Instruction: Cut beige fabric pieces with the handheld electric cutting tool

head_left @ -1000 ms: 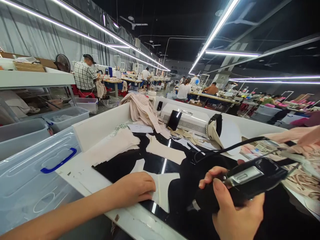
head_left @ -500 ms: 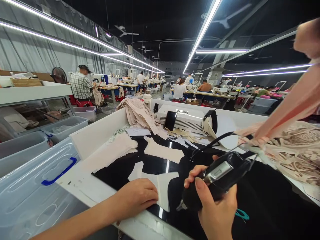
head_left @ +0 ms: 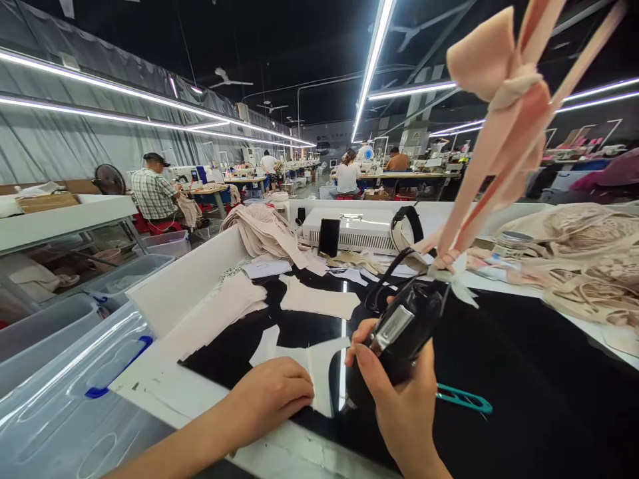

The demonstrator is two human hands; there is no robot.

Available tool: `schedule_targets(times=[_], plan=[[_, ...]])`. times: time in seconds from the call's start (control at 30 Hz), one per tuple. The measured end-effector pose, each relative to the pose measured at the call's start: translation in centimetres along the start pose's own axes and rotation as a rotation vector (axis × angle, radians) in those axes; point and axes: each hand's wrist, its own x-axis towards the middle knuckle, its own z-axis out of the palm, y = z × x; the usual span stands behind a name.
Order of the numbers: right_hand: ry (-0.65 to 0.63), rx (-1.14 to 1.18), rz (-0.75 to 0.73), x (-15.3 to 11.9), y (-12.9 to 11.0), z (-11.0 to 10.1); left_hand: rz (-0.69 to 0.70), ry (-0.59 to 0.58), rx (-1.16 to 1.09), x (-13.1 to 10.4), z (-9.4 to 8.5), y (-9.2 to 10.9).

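My left hand rests on a white cut fabric piece, its fingers bent and pressed together at the near edge. The piece lies on the glossy black table top. My right hand grips a black handheld tool with a shiny metal plate on its side, held tilted just right of the fabric. The tool's tip is mostly hidden in the dark by the fabric's right edge. Knotted pink fabric strips run upward from the tool's top end.
Another cut piece lies behind, with stacked pieces at left. A teal looped implement is right of my right hand. At the back stand a white vented box and a phone. Beige straps are heaped at right.
My right hand has brought the tool leftward and turned it more upright, closer to the fabric's right edge. The pink strips swing left in view. My left hand stays on the piece.
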Motion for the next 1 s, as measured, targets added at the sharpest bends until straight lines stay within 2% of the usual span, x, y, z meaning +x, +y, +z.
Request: schedule_targets(times=[0.23, 0.53, 0.73, 1.0], plan=[[-0.005, -0.04, 0.005, -0.1, 0.5, -0.1, 0.002, -0.026, -0.009, 0.1, -0.1, -0.1], [0.036, 0.034, 0.091, -0.2, -0.6, 0.6, -0.027, -0.112, -0.082, -0.4, -1.6, 0.8], [0.062, 0.036, 0.118, -0.3, -1.0, 0.9, -0.001, -0.124, -0.097, 0.0, -2.4, 1.0], [0.036, 0.017, 0.079, -0.2, -0.5, 0.5, -0.036, -0.094, 0.034, 0.6, -1.0, 1.6]])
